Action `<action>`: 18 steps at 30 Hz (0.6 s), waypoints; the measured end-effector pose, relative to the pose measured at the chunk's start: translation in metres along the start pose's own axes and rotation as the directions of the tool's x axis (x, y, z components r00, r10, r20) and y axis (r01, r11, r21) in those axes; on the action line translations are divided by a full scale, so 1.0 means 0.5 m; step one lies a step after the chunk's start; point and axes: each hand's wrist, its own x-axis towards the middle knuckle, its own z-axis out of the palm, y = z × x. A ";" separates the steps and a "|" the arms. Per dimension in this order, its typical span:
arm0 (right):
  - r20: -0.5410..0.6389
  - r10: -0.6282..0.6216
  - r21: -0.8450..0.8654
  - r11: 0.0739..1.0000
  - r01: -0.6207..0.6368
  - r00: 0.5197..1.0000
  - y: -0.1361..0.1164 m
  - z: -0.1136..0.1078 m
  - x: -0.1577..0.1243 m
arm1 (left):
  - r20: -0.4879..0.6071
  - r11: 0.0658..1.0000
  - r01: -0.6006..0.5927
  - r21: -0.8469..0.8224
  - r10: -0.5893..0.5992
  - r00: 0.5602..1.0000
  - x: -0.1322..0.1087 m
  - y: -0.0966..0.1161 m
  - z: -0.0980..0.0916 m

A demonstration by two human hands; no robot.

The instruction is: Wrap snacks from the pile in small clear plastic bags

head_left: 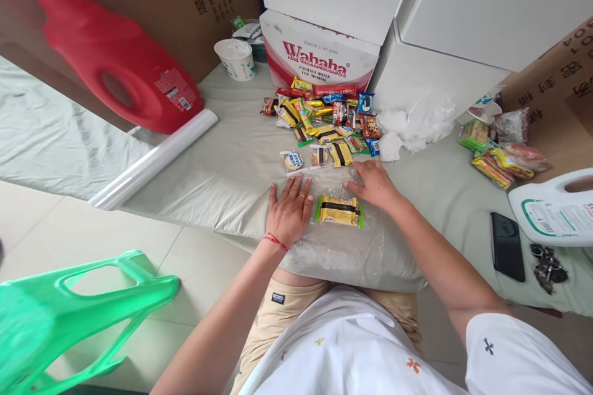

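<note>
My left hand (289, 212) lies flat with fingers stretched out, at the left edge of a sheet of clear plastic film (333, 254). On the film rests a yellow wrapped snack (340, 210) with a dark band, beside a green-edged packet mostly beneath it. To its upper right is my right hand (376, 185), fingers apart and thumb out, touching the film and holding nothing. Just beyond the hands sit a round wrapped cookie (293, 162), a small clear-wrapped biscuit (319, 155) and another yellow snack packet (340, 153). Behind them spreads a pile of mixed snacks (327, 114).
A Wahaha carton (319, 55) stands behind the pile, with crumpled white plastic (417, 123) to its right. Leftward are a paper cup (235, 60), a red jug (115, 55), a film roll (155, 157) and a green stool (83, 315). Rightward lie a phone (508, 247), keys (549, 268) and a white bottle (556, 210).
</note>
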 end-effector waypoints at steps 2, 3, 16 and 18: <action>0.107 0.014 0.043 0.999 -0.019 0.994 0.003 0.005 0.021 | -0.001 1.000 0.001 -0.006 -0.001 1.000 -0.001 -0.001 0.000; 0.125 0.007 0.082 0.996 -0.017 0.992 0.003 0.007 0.026 | -0.006 1.000 0.000 -0.012 0.000 1.000 -0.002 -0.001 -0.001; 0.003 -0.420 0.430 0.820 0.378 0.908 -0.056 -0.015 -0.097 | -0.275 0.969 0.037 -0.244 -0.106 0.956 -0.022 -0.035 0.013; 0.041 -0.480 0.427 0.801 0.419 0.877 -0.066 -0.006 -0.113 | -0.270 0.966 0.042 -0.254 -0.112 0.956 -0.023 -0.037 0.014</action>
